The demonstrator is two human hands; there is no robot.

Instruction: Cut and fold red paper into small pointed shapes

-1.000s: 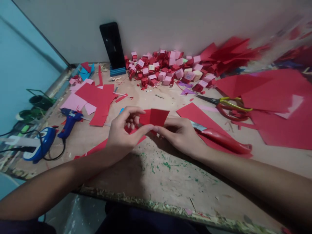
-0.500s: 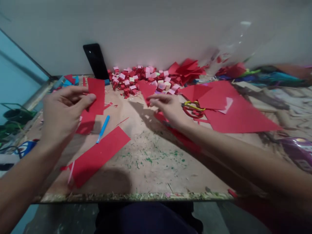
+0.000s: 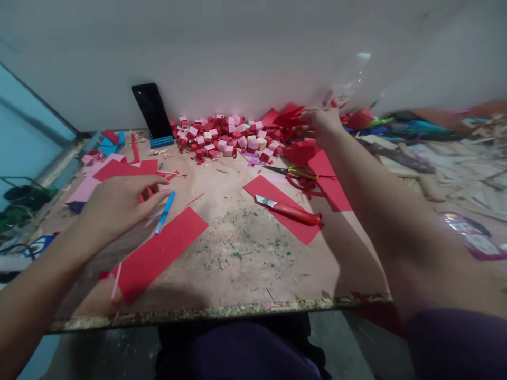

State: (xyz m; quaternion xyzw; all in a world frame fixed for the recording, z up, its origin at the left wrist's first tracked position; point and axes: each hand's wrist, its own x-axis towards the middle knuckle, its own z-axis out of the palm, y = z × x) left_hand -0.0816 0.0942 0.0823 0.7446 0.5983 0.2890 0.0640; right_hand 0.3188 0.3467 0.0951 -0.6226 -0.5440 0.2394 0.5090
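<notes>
My left hand (image 3: 122,199) hovers at the left of the table, thumb and forefinger apart and the other fingers curled. Some red shows between its fingers. Just beyond it lies a red paper strip (image 3: 127,169); a blue stick, perhaps a pen (image 3: 165,212), is to its right. My right hand (image 3: 327,122) reaches to the back, against a pile of red paper pieces (image 3: 287,117). Its fingertips are blurred and partly hidden, so their grip is unclear. A red-handled utility knife (image 3: 291,211) rests on a red paper strip (image 3: 259,186), near yellow-and-red scissors (image 3: 301,174).
A black phone (image 3: 152,110) leans upright on a blue stand (image 3: 161,142). Small red and pink paper cubes (image 3: 222,138) are heaped along the wall. Another red strip (image 3: 164,253) lies in front. Wood scraps (image 3: 455,163) cover the right side.
My left hand has lowered and let go of the red strip, which now lies flat. My right hand, which held a red triangle, has moved back and right to the paper pile, uncovering the knife.
</notes>
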